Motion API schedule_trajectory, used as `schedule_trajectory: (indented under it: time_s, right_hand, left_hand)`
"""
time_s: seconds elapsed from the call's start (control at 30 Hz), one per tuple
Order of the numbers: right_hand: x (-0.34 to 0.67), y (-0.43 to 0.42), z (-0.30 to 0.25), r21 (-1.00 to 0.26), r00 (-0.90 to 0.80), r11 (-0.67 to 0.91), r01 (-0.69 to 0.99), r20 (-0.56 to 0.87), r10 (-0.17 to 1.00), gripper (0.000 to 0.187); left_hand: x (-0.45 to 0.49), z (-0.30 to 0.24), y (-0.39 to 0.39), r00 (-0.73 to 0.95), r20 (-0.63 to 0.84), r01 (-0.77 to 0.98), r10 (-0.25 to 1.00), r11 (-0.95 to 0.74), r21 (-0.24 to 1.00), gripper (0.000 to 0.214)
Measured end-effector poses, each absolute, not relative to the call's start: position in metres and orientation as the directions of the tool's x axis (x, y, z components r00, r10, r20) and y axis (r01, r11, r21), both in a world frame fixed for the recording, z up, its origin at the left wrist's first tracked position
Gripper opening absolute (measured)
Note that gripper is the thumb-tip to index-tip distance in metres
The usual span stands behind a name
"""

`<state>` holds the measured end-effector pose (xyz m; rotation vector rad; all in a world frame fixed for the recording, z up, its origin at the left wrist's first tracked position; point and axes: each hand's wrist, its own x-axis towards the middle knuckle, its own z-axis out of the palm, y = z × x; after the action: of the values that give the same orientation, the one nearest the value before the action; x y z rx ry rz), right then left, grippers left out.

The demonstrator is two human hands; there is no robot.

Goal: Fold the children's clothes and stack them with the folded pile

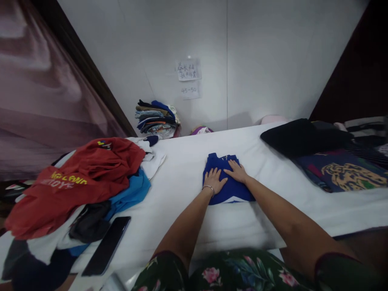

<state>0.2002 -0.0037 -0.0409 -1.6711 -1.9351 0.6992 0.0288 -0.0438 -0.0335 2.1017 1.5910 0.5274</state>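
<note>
The only view is worn on the head and looks forward and down from above the person's torso [230, 273], past the left hand [214, 180] and right hand [237, 171]. It faces across the white-covered counter [178, 182], close to its near edge, toward the far wall [260, 60].

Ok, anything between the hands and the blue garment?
Nothing. The left hand and right hand lie flat on the folded blue garment, touching it directly. The red shirt and black cloth lie off to either side, apart from it.
</note>
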Motion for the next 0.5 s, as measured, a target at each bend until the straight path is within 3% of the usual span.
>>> schedule_trajectory:
  time_s: [0.1,0.23,0.27,0.3,0.4,0.5]
  right_hand:
    - [0.214,-0.023,-0.034,-0.763,-0.074,0.089,0.64,0.054,0.996,0.056]
    - [0.239,-0.09,-0.041,-0.869,0.155,0.219,0.444,0.315,0.937,0.037]
    - [0.243,-0.11,-0.044,-0.9,0.201,0.234,0.368,0.323,0.925,0.034]
    - [0.246,-0.13,-0.047,-0.937,0.229,0.212,0.277,0.279,0.933,0.033]
    - [0.246,-0.18,-0.052,-0.996,0.255,-0.014,-0.091,-0.037,0.966,0.037]
    - [0.239,-0.207,-0.044,-0.885,0.217,-0.176,-0.43,-0.291,0.932,0.044]
  left_hand:
    - [0.026,-0.034,-0.041,0.228,0.056,0.746,0.972,-0.211,0.631,0.057]
    - [0.013,-0.034,-0.031,0.118,0.075,0.578,0.99,-0.13,0.806,0.037]
    - [0.007,-0.033,-0.028,0.072,0.078,0.531,0.994,-0.104,0.841,0.035]
    - [0.002,-0.032,-0.025,-0.001,0.095,0.51,0.995,-0.082,0.856,0.034]
    - [-0.014,-0.029,-0.013,-0.198,0.117,0.598,0.973,0.025,0.801,0.04]
    - [-0.021,-0.023,-0.001,-0.289,-0.027,0.58,0.957,0.197,0.791,0.057]
